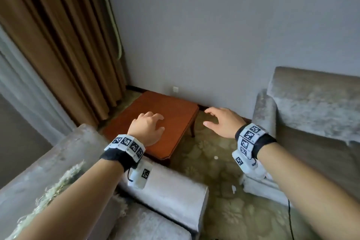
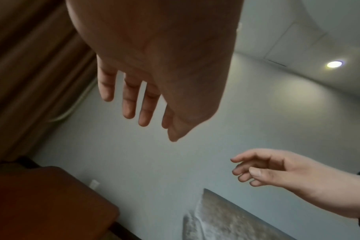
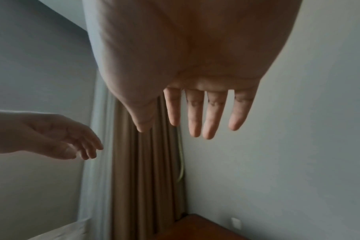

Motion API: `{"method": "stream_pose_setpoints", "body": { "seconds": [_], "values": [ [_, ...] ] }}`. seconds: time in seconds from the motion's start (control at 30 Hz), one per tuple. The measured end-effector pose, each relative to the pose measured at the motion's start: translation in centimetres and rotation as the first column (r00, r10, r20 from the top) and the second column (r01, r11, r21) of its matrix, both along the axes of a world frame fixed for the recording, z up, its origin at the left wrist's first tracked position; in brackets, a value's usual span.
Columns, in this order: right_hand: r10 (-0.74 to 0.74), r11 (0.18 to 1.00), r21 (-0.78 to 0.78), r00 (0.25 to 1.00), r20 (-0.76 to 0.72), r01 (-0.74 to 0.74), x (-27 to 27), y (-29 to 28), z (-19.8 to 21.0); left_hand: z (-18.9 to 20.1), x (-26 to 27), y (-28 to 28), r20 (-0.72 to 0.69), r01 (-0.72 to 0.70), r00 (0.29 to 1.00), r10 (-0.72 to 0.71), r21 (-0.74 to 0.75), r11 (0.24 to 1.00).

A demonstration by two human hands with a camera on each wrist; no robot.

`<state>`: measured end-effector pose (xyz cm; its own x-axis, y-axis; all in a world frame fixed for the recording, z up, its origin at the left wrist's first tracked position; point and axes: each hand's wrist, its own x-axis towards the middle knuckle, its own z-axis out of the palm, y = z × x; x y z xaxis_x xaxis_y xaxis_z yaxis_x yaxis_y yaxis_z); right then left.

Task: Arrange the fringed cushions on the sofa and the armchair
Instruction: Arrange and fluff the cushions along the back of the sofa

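Sofa (image 1: 165,197): filled the near left, its padded arm pointing toward the room's far corner.
Armchair (image 1: 311,103): stood at the right; no cushion showed on its visible part.
Bench (image 1: 161,122): sat in the far corner between the two seats, bare wood.
Fringed cushion (image 1: 58,187): only a fringed edge showed, on the sofa under the left forearm, probably already set there.
Left hand (image 1: 148,126): hovered over the bench, fingers loose, holding nothing.
Right hand (image 1: 224,122): reached out relaxed and empty, apparently between cushions.
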<state>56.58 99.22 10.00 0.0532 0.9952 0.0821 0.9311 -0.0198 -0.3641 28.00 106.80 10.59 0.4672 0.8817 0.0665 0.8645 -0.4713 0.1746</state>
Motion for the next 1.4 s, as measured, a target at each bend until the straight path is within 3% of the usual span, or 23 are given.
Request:
{"method": "stream_pose_setpoints", "body": {
  "seconds": [0.2, 0.47, 0.83, 0.93, 1.1, 1.27, 1.4],
  "values": [
    [-0.320, 0.947, -0.053, 0.942, -0.096, 0.316, 15.4, -8.9, -1.8, -0.1, 16.6, 0.4, -0.028, 0.231, 0.972, -0.231, -0.012, 0.973],
    [-0.539, 0.836, -0.151, 0.840, -0.057, 0.527, 31.5, -17.4, -3.9, -2.6, 37.1, -2.2, -0.064, 0.413, 0.908, -0.414, -0.024, 0.910],
    [-0.780, 0.610, -0.246, 0.626, -0.018, 0.753, 48.1, -23.3, -5.2, -6.5, 61.4, -3.7, -0.119, 0.701, 0.699, -0.705, -0.081, 0.708],
    [-0.821, 0.548, -0.248, 0.571, 0.023, 0.799, 51.9, -24.5, -4.8, -6.5, 68.2, -4.0, -0.108, 0.770, 0.618, -0.779, -0.120, 0.627],
    [-0.924, 0.367, -0.228, 0.381, 0.019, 0.902, 58.4, -28.6, -2.9, -5.3, 81.6, -6.3, -0.117, 0.877, 0.447, -0.887, -0.135, 0.460],
    [-0.983, 0.183, -0.260, 0.183, -0.022, 0.948, 61.9, -35.6, -1.4, -3.9, 92.0, -13.4, -0.100, 0.967, 0.215, -0.971, -0.120, 0.226],
    [-0.999, 0.032, -0.254, 0.022, -0.045, 0.967, 64.7, -41.7, -1.1, -4.4, 99.0, -19.7, -0.073, 0.985, 0.075, -0.995, -0.150, 0.086]
  ]
}}
